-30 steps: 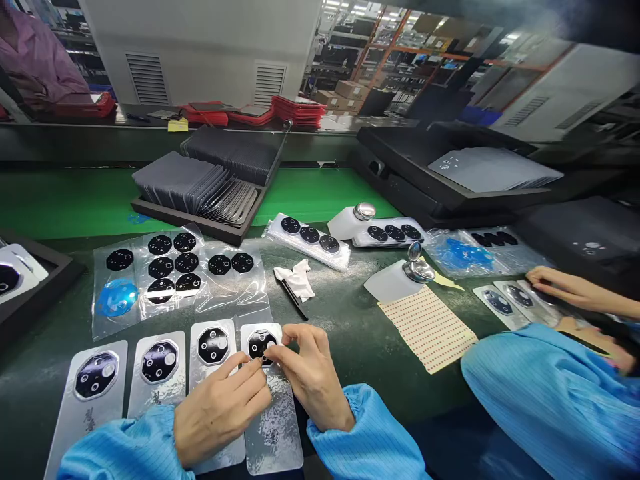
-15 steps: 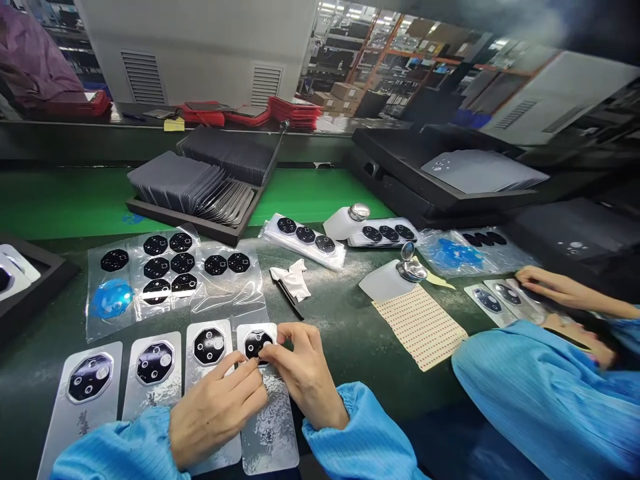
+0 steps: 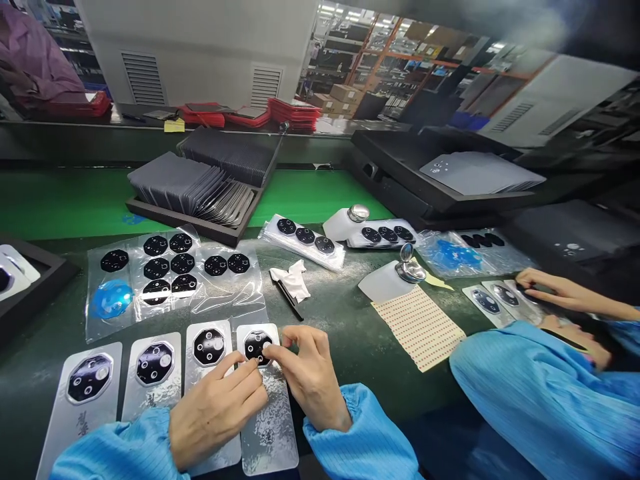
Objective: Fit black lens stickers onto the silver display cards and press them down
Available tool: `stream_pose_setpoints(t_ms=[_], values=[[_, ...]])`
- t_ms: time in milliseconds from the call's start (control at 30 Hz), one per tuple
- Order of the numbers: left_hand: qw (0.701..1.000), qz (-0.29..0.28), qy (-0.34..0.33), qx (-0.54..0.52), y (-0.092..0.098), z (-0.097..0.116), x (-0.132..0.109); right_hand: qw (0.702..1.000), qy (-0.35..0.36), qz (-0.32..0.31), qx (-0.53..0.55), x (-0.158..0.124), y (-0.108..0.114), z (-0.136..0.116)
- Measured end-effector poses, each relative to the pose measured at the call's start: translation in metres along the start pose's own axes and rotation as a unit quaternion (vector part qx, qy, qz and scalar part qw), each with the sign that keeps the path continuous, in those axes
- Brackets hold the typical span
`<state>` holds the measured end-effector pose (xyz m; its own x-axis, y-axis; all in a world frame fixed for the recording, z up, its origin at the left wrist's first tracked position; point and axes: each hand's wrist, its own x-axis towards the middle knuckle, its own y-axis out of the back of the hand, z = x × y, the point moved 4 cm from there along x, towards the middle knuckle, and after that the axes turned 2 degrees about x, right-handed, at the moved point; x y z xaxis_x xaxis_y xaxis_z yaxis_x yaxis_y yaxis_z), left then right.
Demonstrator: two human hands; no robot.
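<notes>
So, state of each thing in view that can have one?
Nearer white plastic bottle: lid flipped up
Farther white plastic bottle: lid down
White tissue: crumpled
Black rectangular tray: holding leaning grey sheets
Four nearest silver rectangular panels: flat, side by side
Left hand: fingertips at rightmost panel's black octagon
Right hand: likewise

Left hand point(image 3: 217, 412) kinda blocked the third silver panel point(image 3: 200, 373), plus the picture's edge chopped off a black tray point(image 3: 53, 288).

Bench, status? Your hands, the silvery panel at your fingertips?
Left hand, right hand: both at black octagon. Silvery panel: lying on bench. Neighbouring panel: partly behind left hand.
</notes>
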<state>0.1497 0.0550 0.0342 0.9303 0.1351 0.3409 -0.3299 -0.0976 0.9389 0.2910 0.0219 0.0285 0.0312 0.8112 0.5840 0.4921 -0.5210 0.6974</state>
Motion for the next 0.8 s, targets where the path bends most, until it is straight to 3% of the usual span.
stream_pose_setpoints(t_ms=[167,467,600,800], values=[[1.0,0.001,0.001,-0.002,-0.0001,0.0002,0.0001,0.999,0.002,-0.033,-0.001,0.002,0.0007,-0.0029],[1.0,-0.009,0.003,-0.004,-0.0018,0.001,-0.0021,1.0,-0.007,-0.008,0.028,0.0026,0.0014,-0.0018],[1.0,-0.006,-0.001,-0.006,-0.0025,0.0008,-0.0025,0.999,-0.008,-0.051,0.006,0.0028,-0.0017,-0.0022],[1.0,-0.01,-0.001,-0.001,-0.0028,0.0007,-0.0024,0.999,-0.015,-0.048,0.015,0.0035,-0.0003,-0.0024]])
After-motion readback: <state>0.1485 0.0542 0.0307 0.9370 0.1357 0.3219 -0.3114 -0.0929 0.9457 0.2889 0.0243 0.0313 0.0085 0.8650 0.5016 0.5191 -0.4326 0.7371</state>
